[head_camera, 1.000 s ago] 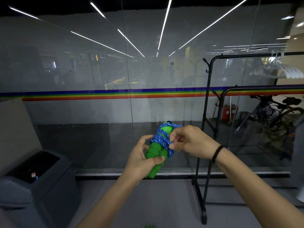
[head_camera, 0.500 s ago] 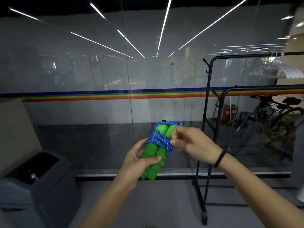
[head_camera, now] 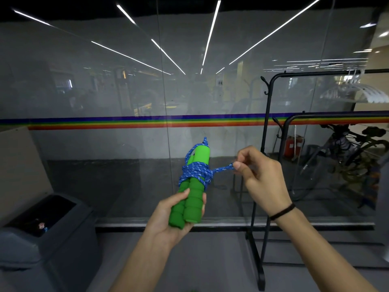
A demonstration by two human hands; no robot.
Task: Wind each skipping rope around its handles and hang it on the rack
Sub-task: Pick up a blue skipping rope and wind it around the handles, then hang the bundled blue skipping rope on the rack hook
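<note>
Glass wall [head_camera: 105,144] with a rainbow stripe [head_camera: 126,122] directly ahead. Black rack [head_camera: 265,144] stands right of the hands, unobstructed; white hangers [head_camera: 355,93] on its top bar. A bicycle [head_camera: 347,157] is behind the glass. Grey bin [head_camera: 42,232] lower left, small items inside, too dim to identify. Left hand [head_camera: 174,216] wraps both green handles [head_camera: 189,199], held upright. Blue rope [head_camera: 196,172] coiled around them mid-length. Right hand [head_camera: 259,175] pinches the rope's free end, pulled sideways.
</note>
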